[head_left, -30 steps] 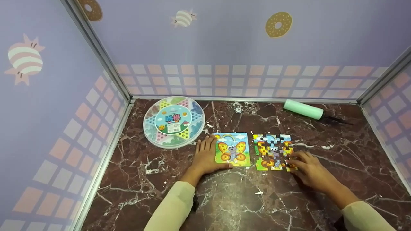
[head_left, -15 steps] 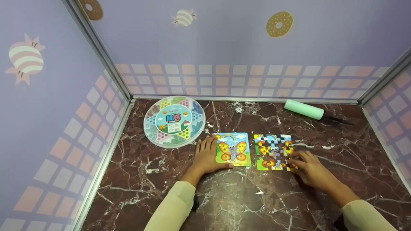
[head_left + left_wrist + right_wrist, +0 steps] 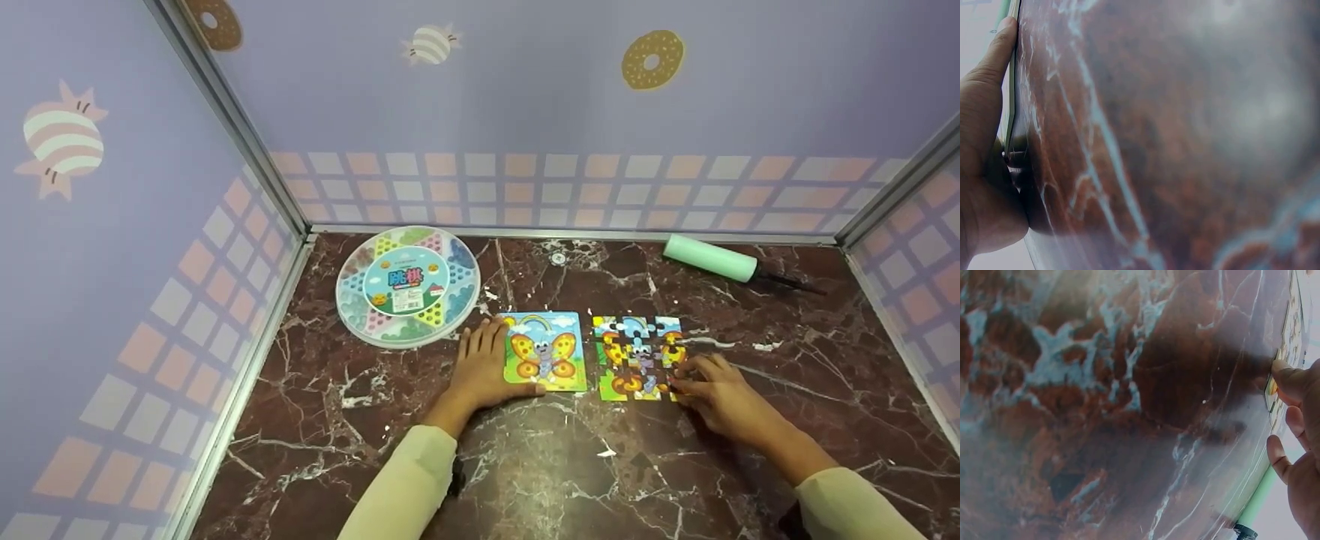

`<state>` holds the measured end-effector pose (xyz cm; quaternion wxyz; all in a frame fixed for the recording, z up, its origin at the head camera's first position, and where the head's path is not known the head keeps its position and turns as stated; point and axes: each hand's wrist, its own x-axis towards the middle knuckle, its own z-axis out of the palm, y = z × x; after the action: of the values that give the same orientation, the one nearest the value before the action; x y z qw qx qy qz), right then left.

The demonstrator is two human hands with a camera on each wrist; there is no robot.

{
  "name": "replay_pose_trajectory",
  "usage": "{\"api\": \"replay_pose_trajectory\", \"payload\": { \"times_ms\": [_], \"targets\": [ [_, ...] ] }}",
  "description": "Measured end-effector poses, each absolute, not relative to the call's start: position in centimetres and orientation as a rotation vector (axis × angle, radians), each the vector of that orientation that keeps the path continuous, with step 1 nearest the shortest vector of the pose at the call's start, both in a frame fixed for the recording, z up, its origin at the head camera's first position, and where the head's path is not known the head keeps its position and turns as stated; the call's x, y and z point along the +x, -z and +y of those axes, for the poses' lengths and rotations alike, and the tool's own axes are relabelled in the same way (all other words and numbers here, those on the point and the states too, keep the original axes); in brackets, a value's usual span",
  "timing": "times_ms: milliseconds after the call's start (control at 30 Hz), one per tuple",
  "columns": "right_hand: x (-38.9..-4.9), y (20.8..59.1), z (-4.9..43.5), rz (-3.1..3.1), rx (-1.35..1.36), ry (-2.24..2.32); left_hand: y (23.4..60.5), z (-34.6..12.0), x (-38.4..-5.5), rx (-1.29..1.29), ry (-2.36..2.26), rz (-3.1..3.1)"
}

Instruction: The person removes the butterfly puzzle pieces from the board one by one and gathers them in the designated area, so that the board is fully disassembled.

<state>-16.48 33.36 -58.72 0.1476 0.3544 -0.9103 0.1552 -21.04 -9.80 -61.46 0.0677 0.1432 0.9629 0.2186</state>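
My left hand point(image 3: 480, 367) rests along the left side of a square picture board point(image 3: 544, 351) with a butterfly and rainbow on it. Its fingers are straight, and the thumb lies along the board's near edge, as the left wrist view also shows with the thumb point(image 3: 996, 56). To the right lies a butterfly jigsaw puzzle point(image 3: 637, 351) in loose rows with gaps between pieces. At its lower right corner my right hand point(image 3: 724, 397) pinches a puzzle piece point(image 3: 679, 391), partly hidden by the fingers. In the right wrist view the thumb point(image 3: 1292, 379) meets the piece's edge.
A round Chinese checkers box point(image 3: 407, 286) stands at the back left. A pale green cylinder with a black stem point(image 3: 709, 257) lies at the back right. Patterned walls point(image 3: 480, 112) enclose the brown marbled table point(image 3: 570, 465) on three sides. A small round object point(image 3: 558, 258) lies near the back wall.
The right fingers have shifted slightly at the lower right piece. The left hand and the picture board have stayed in place.
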Motion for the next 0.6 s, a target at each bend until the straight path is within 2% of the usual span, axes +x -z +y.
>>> {"api": "replay_pose_trajectory", "payload": {
  "times_ms": [333,600],
  "targets": [
    [-16.3,58.3,32.9,-2.676,0.972,-0.478,61.5,-10.0,-21.3,0.450,-0.667,2.910],
    [-16.5,57.8,32.7,-2.740,0.938,-0.493,60.1,-9.7,-20.7,0.431,-0.656,2.893]
  ]
}}
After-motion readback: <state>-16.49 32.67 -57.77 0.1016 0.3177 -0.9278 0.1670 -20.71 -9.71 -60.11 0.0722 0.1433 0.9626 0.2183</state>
